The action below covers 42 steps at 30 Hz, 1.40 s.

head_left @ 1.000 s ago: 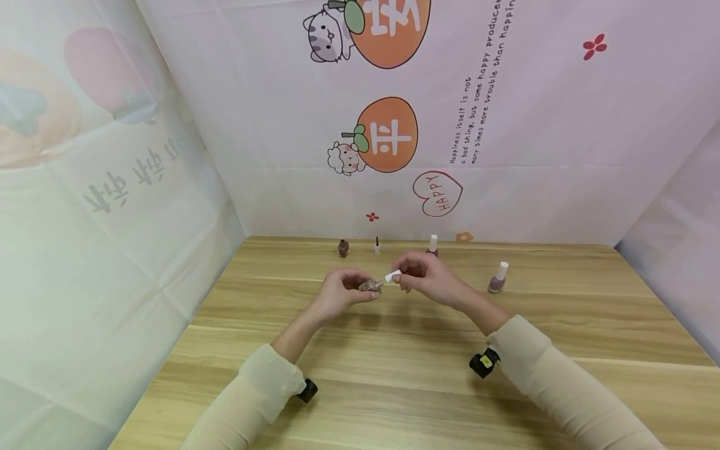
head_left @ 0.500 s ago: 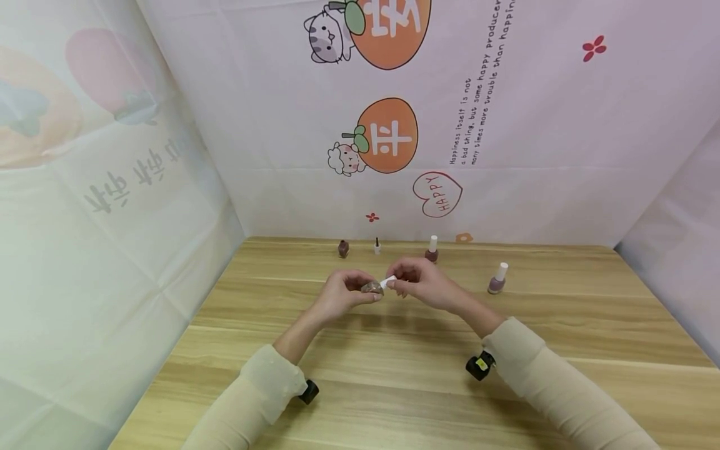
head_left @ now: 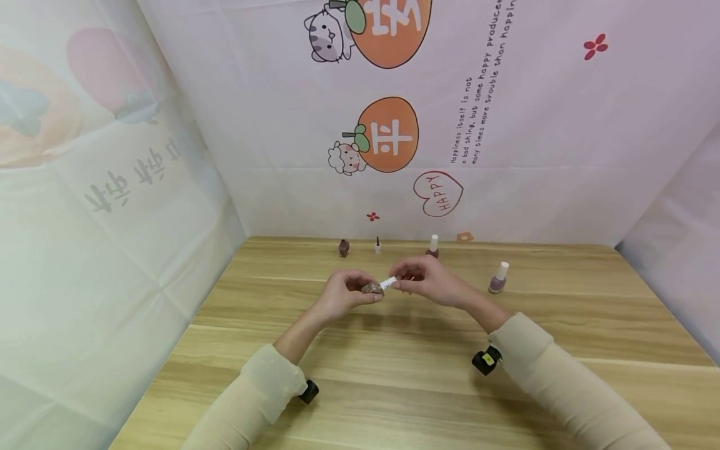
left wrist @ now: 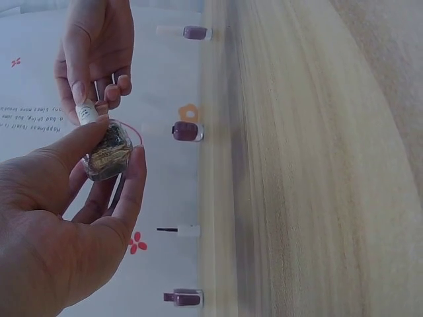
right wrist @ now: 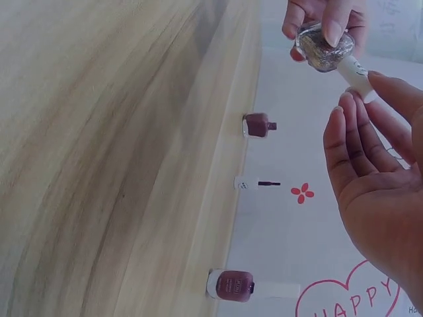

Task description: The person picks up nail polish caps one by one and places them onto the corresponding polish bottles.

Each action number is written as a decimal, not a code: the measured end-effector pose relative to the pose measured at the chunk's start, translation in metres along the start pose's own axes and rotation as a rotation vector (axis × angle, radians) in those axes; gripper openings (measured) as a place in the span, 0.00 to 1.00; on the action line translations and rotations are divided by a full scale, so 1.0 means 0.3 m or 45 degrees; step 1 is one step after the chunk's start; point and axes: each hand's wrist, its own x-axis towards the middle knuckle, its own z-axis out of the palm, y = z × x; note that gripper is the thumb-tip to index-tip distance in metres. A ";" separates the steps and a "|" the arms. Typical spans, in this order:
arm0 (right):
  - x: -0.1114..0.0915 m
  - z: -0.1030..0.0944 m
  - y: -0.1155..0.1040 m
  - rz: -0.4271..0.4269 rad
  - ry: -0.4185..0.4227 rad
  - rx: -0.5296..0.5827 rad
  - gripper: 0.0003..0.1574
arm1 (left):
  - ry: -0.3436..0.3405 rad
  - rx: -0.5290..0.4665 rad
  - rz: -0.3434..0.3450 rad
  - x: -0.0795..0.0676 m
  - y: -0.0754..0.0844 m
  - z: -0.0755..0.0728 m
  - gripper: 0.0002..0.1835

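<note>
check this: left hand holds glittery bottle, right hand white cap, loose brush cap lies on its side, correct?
No, the loose brush cap stands upright, as the head view shows. The left hand does hold the glittery bottle, the right hand the white cap.

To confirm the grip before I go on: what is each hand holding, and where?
Left hand: the glittery bottle, by its body. Right hand: the white cap, near its outer end.

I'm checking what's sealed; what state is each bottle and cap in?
Clear glass glitter bottle: tilted in left hand.
Its white cylindrical cap: at the neck, right hand pinching; tightness unclear.
Capless maroon glass bottle: open, upright.
White cylindrical cap with dark brush: off, brush upward.
White-topped maroon glass bottle: capped, upright.
White-topped lilac glass bottle: capped, upright.
</note>
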 end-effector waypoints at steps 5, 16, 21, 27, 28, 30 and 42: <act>0.016 -0.007 0.053 0.024 -0.016 -0.047 0.10 | -0.003 0.015 0.010 0.001 0.006 0.000 0.10; 0.018 0.002 0.078 0.012 0.023 -0.235 0.20 | -0.004 0.048 0.001 -0.005 0.020 0.006 0.11; 0.011 -0.011 0.081 -0.004 0.009 -0.193 0.12 | -0.005 0.030 0.005 -0.008 0.016 0.005 0.10; 0.012 -0.024 0.067 -0.035 -0.067 -0.125 0.11 | -0.009 0.004 -0.027 -0.008 0.024 0.001 0.11; 0.013 -0.024 0.063 -0.035 -0.073 -0.119 0.10 | -0.012 0.003 -0.031 -0.009 0.028 0.001 0.12; 0.015 -0.023 0.058 -0.030 -0.079 -0.120 0.08 | -0.017 0.011 -0.034 -0.011 0.038 0.001 0.12; 0.024 -0.001 0.056 -0.017 -0.036 -0.276 0.18 | -0.004 0.028 -0.010 -0.015 0.028 0.009 0.11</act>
